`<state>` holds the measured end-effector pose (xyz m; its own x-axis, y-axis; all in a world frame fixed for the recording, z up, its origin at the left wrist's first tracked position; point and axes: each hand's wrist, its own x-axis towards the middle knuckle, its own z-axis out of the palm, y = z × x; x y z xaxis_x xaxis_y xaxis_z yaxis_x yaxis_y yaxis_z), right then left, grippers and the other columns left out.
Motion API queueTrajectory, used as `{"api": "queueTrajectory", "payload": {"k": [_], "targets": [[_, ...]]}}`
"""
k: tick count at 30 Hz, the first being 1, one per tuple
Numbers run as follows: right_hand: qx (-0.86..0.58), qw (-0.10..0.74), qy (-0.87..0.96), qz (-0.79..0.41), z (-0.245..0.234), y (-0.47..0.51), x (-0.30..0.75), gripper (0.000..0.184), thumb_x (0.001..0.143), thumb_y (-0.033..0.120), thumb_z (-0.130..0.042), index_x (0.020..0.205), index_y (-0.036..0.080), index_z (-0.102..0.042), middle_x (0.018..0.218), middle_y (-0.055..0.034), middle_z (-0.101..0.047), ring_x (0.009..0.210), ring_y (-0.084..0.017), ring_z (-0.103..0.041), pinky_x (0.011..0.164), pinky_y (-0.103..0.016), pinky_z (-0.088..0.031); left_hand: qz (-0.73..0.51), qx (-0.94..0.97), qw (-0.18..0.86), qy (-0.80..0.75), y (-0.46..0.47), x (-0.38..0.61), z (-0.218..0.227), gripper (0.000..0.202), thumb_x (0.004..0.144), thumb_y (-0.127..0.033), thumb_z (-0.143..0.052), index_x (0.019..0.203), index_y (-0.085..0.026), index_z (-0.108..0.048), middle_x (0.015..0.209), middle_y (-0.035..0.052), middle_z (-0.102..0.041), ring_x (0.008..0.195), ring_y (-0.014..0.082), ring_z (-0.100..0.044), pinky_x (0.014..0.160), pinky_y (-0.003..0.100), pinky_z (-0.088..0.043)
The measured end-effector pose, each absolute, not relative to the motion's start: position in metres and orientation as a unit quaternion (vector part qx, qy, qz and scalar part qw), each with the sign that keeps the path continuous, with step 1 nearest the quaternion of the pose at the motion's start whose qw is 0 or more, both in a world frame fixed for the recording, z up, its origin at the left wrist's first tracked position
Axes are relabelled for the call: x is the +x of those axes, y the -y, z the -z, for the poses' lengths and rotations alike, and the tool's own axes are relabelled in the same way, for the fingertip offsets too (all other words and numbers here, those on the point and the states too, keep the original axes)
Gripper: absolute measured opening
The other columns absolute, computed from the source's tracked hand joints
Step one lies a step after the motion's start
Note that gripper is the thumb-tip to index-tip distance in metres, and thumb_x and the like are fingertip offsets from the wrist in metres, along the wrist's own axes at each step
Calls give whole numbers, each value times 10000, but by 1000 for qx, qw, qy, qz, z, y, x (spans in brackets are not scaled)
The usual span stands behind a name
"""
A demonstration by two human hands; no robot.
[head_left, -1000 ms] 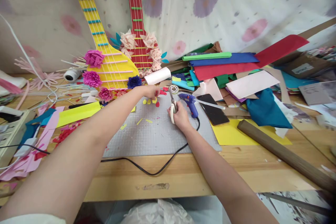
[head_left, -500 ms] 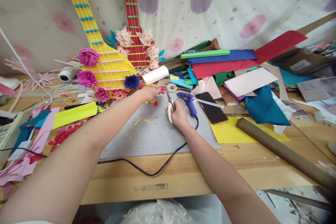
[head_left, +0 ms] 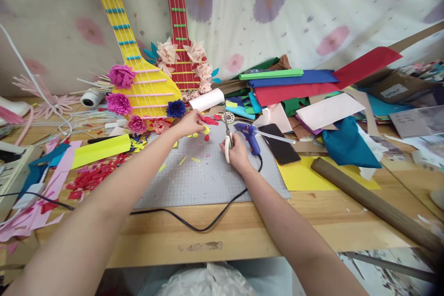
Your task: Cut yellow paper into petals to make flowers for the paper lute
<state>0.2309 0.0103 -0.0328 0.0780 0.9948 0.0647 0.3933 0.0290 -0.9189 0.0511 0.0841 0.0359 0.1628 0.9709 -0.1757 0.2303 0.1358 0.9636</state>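
My right hand is closed round the white handles of a pair of scissors; the blades point away from me over the grey cutting mat. My left hand reaches past the mat's far side with its fingers pinched. At its fingertips is a small yellow paper piece. Red paper bits lie just beyond the fingers, and a small red ball-like piece is below them. A blue glue gun rests on the mat to the right of the scissors.
A yellow paper-covered lute shape and a red one lean at the back. A black phone lies beside the glue gun. The black cord crosses the front. Coloured sheets are piled at right, red scraps at left.
My left hand has drawn back slightly to the left, away from the red bits, and a yellow piece now shows at its fingertips. The right hand keeps the scissors nearly in place.
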Motion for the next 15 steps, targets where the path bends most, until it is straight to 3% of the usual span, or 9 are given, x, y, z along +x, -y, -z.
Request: {"api": "queueTrajectory", "payload": {"k": [3,7,15], "targets": [[-540,474,523,-457,25,-11,226,350,637,447,-658,783,219,-435,781,-12,-598,679,-156,-587,652,-309,-461,-360,511,569,-535,-54,49,-36,470,471,-131,-783,781,-184,-434,584,-43,-547,574,140,-571,613,310,-458],[-451,494,477,-570,12,-9,213,451,556,457,-733,781,201,-439,780,-9,-612,667,-142,-601,668,-312,-486,-390,446,597,-540,-21,45,-27,497,437,-215,-805,759,-184,-428,589,-37,-585,584,127,-577,588,270,-450],[-464,470,481,-576,1,0,199,474,483,393,-772,753,198,-435,718,19,-586,641,-134,-585,628,-289,-479,-419,414,591,-551,-4,41,-25,490,416,-248,-804,726,-190,-430,566,-54,-576,571,118,-572,547,239,-429]]}}
